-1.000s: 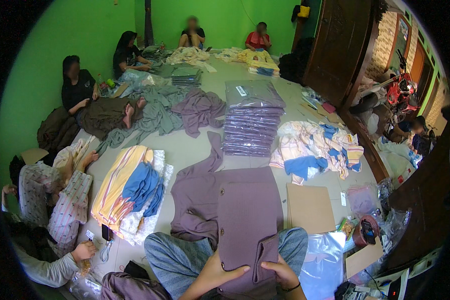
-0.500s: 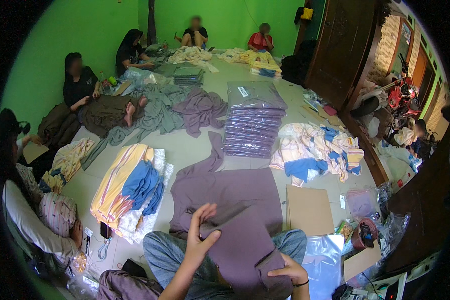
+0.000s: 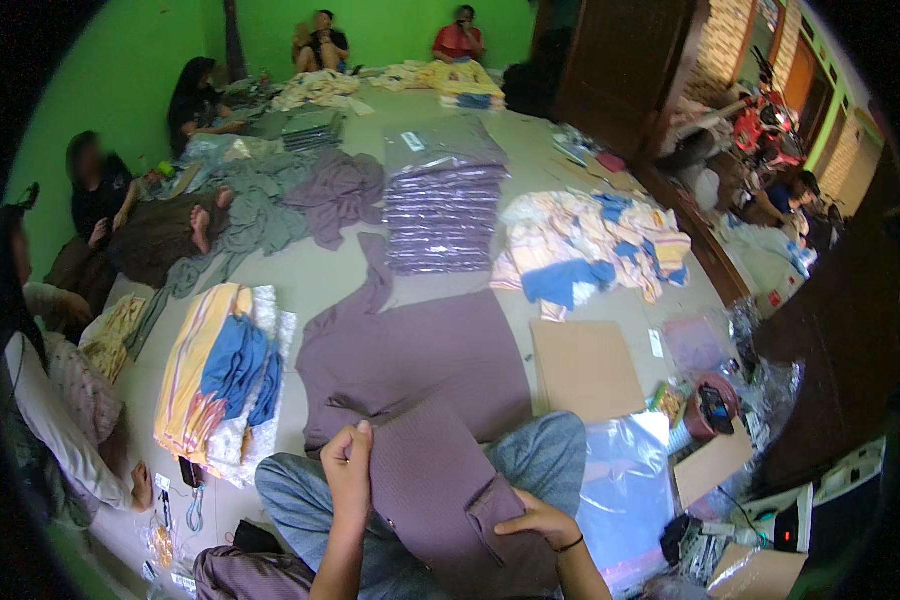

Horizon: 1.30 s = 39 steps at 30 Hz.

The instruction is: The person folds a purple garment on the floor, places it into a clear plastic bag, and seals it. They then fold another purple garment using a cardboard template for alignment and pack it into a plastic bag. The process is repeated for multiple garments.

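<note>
Pale tiled floor [image 3: 535, 155] stretches off below green walls [image 3: 120, 90]; taking the piece in hand as my clock's hub, I judge the work on it about midway. Low in my view, by the knees [image 3: 310, 485], is the folded plum garment [image 3: 438, 485], tilted, its body already doubled into a long panel with a flap [image 3: 485, 505] turned over toward four o'clock. I see the left hand [image 3: 348, 457] pinching its edge at ten; the right hand [image 3: 540, 523], at four, clasps the flap, thumb on top. No bag covers it yet.

Straight off at twelve, a spread plum cloth [image 3: 420, 350] lies flat and unfolded; where it meets the garment, I can't tell. Farther along twelve, I count as finished a neat stack of bagged plum garments [image 3: 440, 215]. Loose striped clothes [image 3: 570, 235] at one o'clock look unsorted to me, while a yellow-and-blue pile [image 3: 195, 375] at ten is at least laid in order. Brown card sheets [image 3: 588, 368] near two and clear plastic sheets [image 3: 625, 490] at three lie untouched by either hand.
</note>
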Motion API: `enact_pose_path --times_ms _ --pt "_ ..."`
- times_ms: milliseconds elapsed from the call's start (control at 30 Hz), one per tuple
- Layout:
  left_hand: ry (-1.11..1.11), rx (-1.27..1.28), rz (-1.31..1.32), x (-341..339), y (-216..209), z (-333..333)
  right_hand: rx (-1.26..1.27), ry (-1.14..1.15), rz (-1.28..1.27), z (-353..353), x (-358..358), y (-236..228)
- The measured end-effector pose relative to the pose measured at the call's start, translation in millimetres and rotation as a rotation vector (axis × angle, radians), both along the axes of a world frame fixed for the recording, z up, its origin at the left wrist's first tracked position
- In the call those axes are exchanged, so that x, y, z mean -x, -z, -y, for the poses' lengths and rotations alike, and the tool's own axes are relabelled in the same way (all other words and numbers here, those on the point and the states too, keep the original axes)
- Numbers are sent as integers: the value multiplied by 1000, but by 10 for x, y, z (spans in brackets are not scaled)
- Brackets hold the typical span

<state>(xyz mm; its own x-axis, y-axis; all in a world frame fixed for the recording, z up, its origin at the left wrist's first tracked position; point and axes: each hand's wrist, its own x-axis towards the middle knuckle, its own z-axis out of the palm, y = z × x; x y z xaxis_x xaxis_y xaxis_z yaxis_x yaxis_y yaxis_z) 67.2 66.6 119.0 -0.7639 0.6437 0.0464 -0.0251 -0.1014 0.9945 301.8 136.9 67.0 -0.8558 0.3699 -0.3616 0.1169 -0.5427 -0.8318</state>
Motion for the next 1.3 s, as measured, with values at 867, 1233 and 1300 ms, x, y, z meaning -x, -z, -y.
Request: enact_pose_path --times_ms 867,1233,1300 --pt "683 3 -920 -1714 994 -890 -189 1218 -165 181 -1649 -76" --pt "1227 339 -1110 -2648 1593 -1223 121 1249 205 496 -1542 98" --pt "1182 359 -1123 -2553 1652 -1094 183 1192 408 503 -1533 60"
